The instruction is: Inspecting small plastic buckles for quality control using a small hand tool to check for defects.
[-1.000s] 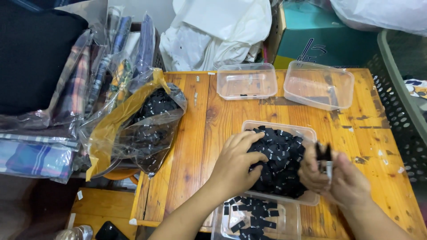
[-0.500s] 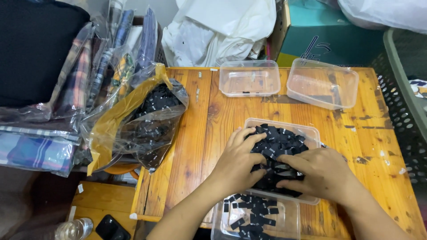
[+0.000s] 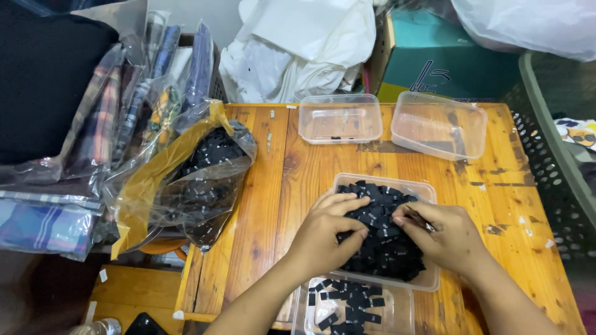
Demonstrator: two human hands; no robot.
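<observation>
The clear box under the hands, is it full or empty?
Full: the clear box is heaped with small black pieces above its rim.

I see a scuffed wooden bench [image 3: 496, 186], grey mesh basket [image 3: 546, 155] right, teal box [image 3: 459, 56] behind, bagged fabric [image 3: 74, 155] stacked left. Even indoor light.

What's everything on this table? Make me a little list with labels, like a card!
left hand: left hand rests on the heap of small black pieces
right hand: right hand presses on the same heap from the other side
heap's holder: clear tray, heaped full
nearer tray: second clear tray with fewer black pieces, at the table's near edge
far side: two clear tubs, one almost bare, one upside down
left edge: plastic bag with more black pieces
surface: wooden table
</observation>
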